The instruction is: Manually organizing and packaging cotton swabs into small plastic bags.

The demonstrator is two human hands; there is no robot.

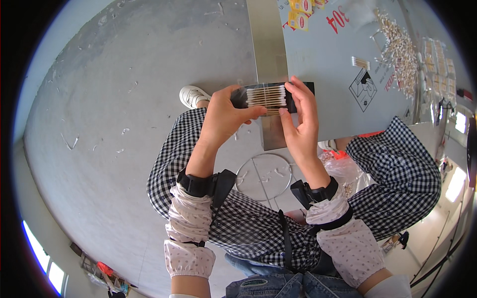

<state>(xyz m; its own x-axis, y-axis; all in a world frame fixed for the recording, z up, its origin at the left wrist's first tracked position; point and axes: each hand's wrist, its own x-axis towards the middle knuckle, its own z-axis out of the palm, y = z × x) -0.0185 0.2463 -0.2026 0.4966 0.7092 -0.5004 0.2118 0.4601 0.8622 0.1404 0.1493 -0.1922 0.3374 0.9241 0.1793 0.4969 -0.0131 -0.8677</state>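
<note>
At the left edge of the table (328, 64), left hand (223, 114) and right hand (304, 116) gripping swab row (266, 95), swab heap (401, 57) near right edge, grey floor (139, 94)

Row of cotton swabs (258, 96) on a flat dark slab (309, 89)
Slim tan sticks with white tips lie side by side, tips toward nine and three o'clock; a few (close to parallel with the others) sit at the row's six o'clock edge. The oblong slab, its length running likewise, shows beyond both tip ends, at about one o'clock from the view's centre.
</note>
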